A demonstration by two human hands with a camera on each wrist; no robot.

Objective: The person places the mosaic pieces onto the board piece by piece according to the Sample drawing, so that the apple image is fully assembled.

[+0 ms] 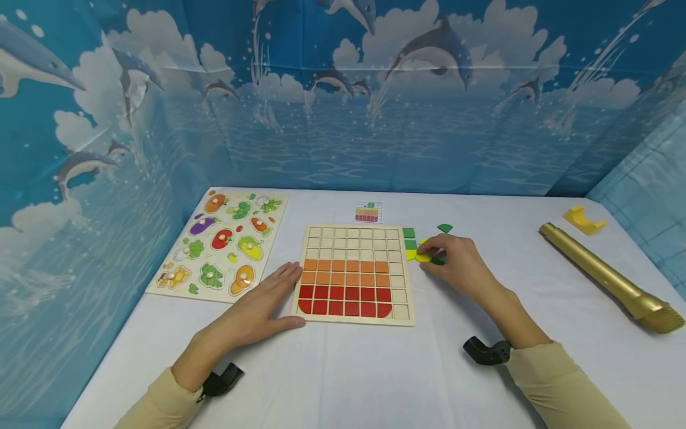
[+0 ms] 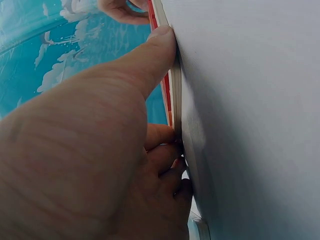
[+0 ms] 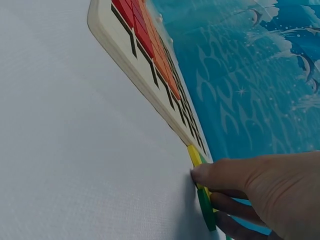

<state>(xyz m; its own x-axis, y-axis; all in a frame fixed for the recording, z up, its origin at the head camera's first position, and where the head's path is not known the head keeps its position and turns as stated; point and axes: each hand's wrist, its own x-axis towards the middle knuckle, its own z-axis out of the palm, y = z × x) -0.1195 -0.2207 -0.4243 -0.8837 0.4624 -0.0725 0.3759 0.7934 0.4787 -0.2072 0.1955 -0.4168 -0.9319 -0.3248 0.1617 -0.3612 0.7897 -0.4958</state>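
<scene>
A wooden grid board (image 1: pixel 399 281) lies in the middle of the table, two rows of red tiles (image 1: pixel 336 292) at its near side and two rows of orange tiles (image 1: pixel 352 266) above them. My left hand (image 1: pixel 261 305) rests at the board's left edge, fingers extended and thumb at its near corner. Right of the board, my right hand (image 1: pixel 460 265) pinches a yellow tile (image 3: pixel 195 156) between thumb and fingers, low over the table. Around it are green tiles (image 1: pixel 409 233), more yellow ones, and a dark green piece (image 3: pixel 205 209) just under the fingers.
A small picture card (image 1: pixel 368 212) lies behind the board. To the left is a vegetable peg puzzle (image 1: pixel 278 229). A green quarter-shaped piece (image 1: pixel 445 228) sits beyond my right hand. Farther right are a gold tube (image 1: pixel 600 268) and a yellow curved holder (image 1: pixel 584 220).
</scene>
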